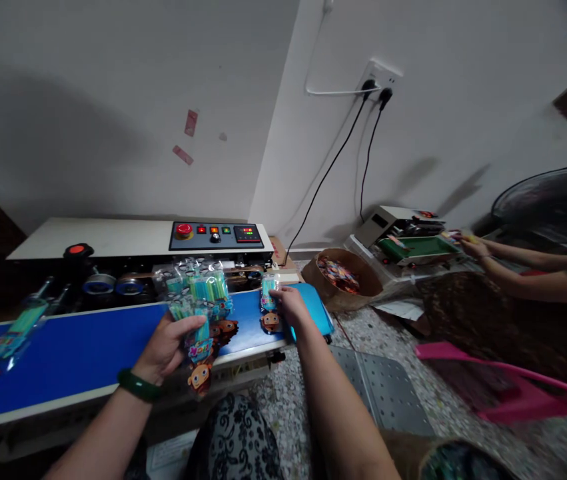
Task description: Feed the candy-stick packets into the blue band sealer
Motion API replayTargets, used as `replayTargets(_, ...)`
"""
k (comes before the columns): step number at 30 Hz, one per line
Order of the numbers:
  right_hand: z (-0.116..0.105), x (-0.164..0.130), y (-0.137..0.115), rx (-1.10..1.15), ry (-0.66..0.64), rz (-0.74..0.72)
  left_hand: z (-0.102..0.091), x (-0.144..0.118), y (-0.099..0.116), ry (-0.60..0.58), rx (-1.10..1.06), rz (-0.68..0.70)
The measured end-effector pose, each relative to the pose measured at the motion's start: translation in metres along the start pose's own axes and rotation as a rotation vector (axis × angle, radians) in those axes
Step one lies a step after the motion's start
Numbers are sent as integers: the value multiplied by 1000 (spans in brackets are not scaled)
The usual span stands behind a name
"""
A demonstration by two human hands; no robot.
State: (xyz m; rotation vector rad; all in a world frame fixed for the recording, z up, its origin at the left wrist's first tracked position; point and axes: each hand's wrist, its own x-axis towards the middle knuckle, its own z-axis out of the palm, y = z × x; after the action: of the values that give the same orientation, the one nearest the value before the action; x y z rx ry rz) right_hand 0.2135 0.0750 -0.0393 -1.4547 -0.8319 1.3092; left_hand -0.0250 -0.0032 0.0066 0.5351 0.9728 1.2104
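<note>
My left hand (170,343), with a dark green bangle at the wrist, is closed around a bunch of clear plastic packets (203,293). They hold blue and green sticks and have brown cartoon-character ends hanging down. My right hand (290,305) grips one similar packet (270,303) by its edge, over the right end of the blue conveyor belt (83,347). The packet's top reaches the side of the sealing machine (113,237). Another packet (20,330) lies slanted on the belt at far left.
The machine's control panel (220,235) has a red button and lit display. To the right stand a container of colourful packets (340,275), a second machine with a green belt (416,248), a co-worker's arms (523,260), a pink chair (513,383) and a fan (553,203).
</note>
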Motion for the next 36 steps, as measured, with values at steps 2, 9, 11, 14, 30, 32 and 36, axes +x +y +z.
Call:
replayTargets(2,7,3,-1,-21,-8,-20,1,0,0,-3,-5,9)
replayTargets(9,41,-48,-15,46,-296,-196,5,1,-3,-28,-9,-2)
replayTargets(11,51,-66,-17,72,-485,-212,6,1,-5,-55,-5,9)
replayTargets(14,64,-79,-13,117,-495,-281,8,1,-8,-54,-3,29)
replayTargets(30,53,-69,7,420,90,-334,10,8,-13,81,-109,72)
replayTargets(32,35,-59,7,484,110,-273,7,9,-10,85,-124,65)
replayTargets(36,6,-35,7,324,99,-106,2,8,-6,84,-121,41)
